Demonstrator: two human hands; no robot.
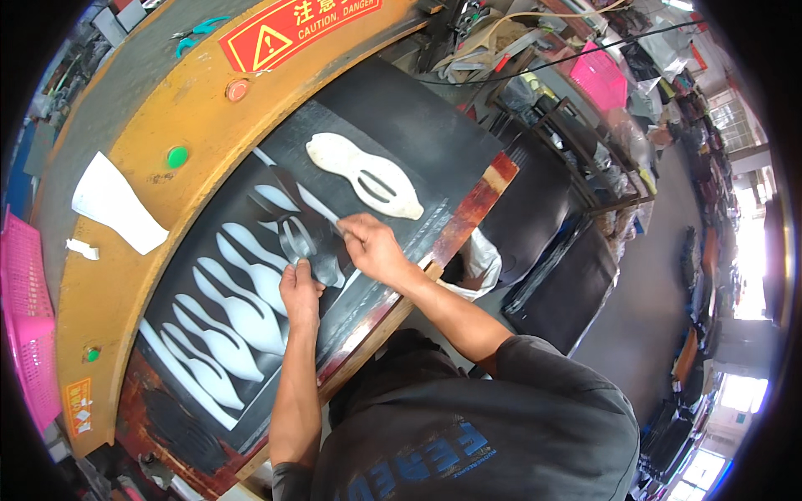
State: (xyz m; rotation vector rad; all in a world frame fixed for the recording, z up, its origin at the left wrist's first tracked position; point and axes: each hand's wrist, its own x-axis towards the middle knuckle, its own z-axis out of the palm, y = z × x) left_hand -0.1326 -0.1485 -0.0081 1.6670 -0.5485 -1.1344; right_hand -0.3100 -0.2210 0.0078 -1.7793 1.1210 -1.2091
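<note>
My left hand (301, 292) pinches a dark, slotted cut piece (322, 267) between thumb and fingers, just above the work board. Close by on its right, my right hand (373, 248) has its fingers closed at the edge of dark sheet material; exactly what lies between the fingertips is hard to make out. Left of my hands lies a black sheet (194, 275) with several long, curved cut-outs showing white. Beyond my right hand, a cream-coloured, figure-eight-shaped cutting die (334, 157) with two slots rests flat on the dark surface.
A yellow machine beam (192, 108) with green buttons and a red warning label arches over the far left side. A white curved piece (117, 204) lies on it. A pink basket (29, 317) stands at far left. Black sheets (560, 284) are stacked at right, near a cluttered rack.
</note>
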